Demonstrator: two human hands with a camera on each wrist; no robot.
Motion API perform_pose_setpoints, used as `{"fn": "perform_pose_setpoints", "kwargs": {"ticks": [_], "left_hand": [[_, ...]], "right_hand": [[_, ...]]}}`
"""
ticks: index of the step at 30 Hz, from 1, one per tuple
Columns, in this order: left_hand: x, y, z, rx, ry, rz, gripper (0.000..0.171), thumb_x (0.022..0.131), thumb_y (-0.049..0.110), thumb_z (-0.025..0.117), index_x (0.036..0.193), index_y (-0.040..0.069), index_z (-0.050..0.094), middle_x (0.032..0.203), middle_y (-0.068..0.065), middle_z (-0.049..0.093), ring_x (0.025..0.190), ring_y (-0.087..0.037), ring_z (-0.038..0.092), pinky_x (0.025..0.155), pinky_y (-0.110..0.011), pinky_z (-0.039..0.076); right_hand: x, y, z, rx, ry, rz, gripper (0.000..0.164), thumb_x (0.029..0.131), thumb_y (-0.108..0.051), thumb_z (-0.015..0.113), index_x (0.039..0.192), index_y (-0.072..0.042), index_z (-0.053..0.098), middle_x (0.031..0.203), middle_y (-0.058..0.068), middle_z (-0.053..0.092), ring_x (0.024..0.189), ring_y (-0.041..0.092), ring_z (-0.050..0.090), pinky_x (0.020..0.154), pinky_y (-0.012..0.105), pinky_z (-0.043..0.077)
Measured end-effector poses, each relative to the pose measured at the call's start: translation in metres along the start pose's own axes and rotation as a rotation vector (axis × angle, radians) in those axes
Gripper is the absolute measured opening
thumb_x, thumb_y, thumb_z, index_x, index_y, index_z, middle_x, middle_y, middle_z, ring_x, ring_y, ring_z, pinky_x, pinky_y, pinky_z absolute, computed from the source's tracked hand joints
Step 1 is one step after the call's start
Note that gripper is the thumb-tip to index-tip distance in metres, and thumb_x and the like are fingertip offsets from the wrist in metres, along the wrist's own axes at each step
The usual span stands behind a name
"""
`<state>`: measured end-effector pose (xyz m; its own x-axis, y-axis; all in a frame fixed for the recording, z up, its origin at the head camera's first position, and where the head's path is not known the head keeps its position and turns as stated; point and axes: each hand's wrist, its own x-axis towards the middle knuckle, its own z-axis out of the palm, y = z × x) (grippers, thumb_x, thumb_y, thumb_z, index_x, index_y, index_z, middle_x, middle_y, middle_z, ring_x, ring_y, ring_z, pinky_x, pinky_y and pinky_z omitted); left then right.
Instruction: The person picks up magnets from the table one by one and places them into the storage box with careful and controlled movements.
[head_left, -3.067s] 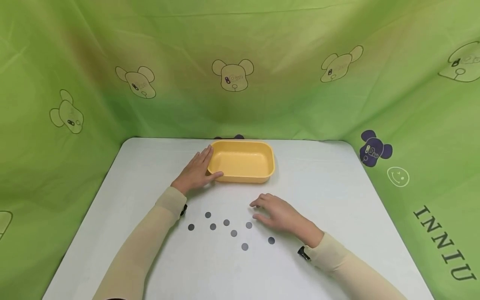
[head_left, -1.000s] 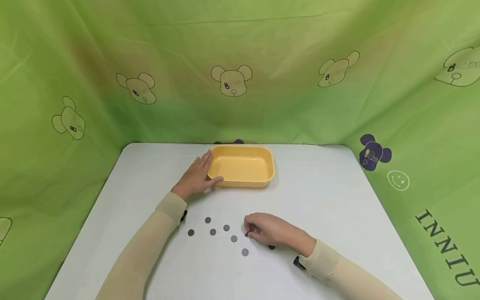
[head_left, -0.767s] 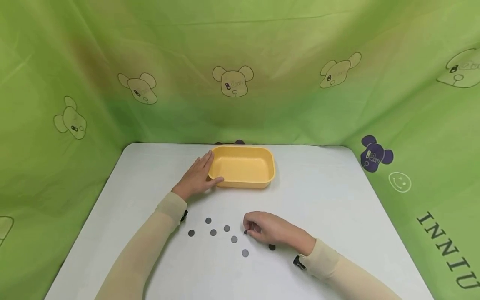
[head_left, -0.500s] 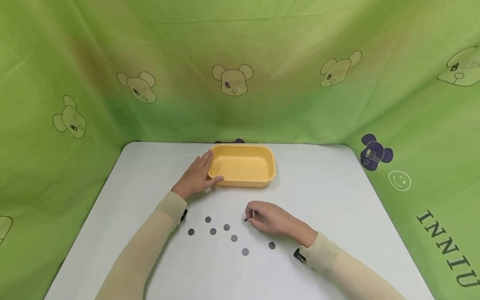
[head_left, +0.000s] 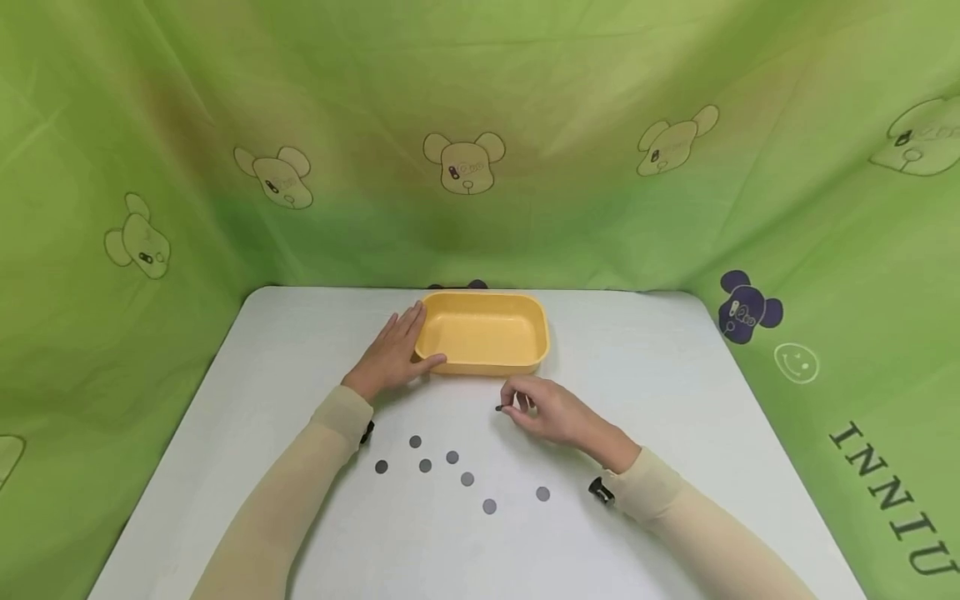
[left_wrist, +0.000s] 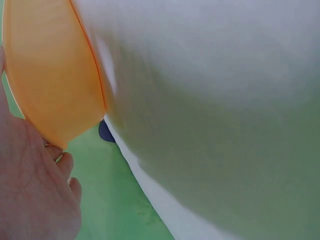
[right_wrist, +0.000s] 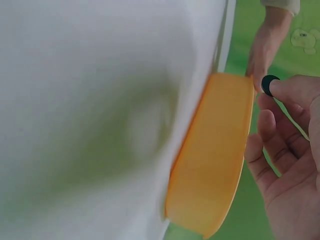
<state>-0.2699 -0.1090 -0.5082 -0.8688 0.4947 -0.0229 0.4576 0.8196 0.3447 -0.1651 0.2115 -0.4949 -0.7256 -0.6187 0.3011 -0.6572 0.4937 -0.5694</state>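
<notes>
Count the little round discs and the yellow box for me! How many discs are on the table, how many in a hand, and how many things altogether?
Grey discs lying on the white table: 7
Dark disc pinched in the right hand: 1
Yellow box: 1
Total: 9

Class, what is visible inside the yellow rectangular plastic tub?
The yellow rectangular plastic tub shows its glossy floor and far wall, no object visible; the inside of its near wall is hidden.
</notes>
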Motion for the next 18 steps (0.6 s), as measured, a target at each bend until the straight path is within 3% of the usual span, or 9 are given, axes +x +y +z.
{"fn": "perform_pose_setpoints", "kwargs": {"ticks": [6, 12, 18], "left_hand": [[0.0, 0.0, -0.001, 0.006, 0.008, 0.012, 0.109, 0.104, 0.076, 0.045, 0.172, 0.004, -0.001, 0.181, -0.011, -0.001, 0.167, -0.028, 0.002, 0.135, -0.039, -0.004], [-0.001, -0.001, -0.001, 0.019, 0.005, 0.016, 0.108, 0.104, 0.075, 0.045, 0.172, 0.003, 0.0, 0.181, -0.012, -0.001, 0.167, -0.028, 0.0, 0.135, -0.04, -0.005], [-0.001, 0.0, -0.001, 0.021, 0.008, 0.023, 0.108, 0.104, 0.075, 0.043, 0.172, 0.003, 0.0, 0.181, -0.013, 0.001, 0.167, -0.028, 0.002, 0.135, -0.04, -0.004]], "right_hand": [[0.009, 0.007, -0.009, 0.018, 0.048, -0.02, 0.007, 0.101, -0.008, 0.075, 0.103, -0.01, 0.068, 0.093, -0.008, 0.068, 0.078, 0.016, 0.061, 0.068, 0.025, 0.054], [0.021, 0.015, -0.016, 0.021, 0.086, -0.002, 0.013, 0.097, -0.001, 0.076, 0.102, -0.01, 0.067, 0.091, -0.005, 0.068, 0.075, 0.021, 0.062, 0.066, 0.031, 0.055], [0.034, 0.022, -0.021, 0.025, 0.123, 0.026, 0.019, 0.095, 0.002, 0.078, 0.099, -0.012, 0.067, 0.086, -0.005, 0.066, 0.074, 0.016, 0.059, 0.064, 0.029, 0.052]]}}
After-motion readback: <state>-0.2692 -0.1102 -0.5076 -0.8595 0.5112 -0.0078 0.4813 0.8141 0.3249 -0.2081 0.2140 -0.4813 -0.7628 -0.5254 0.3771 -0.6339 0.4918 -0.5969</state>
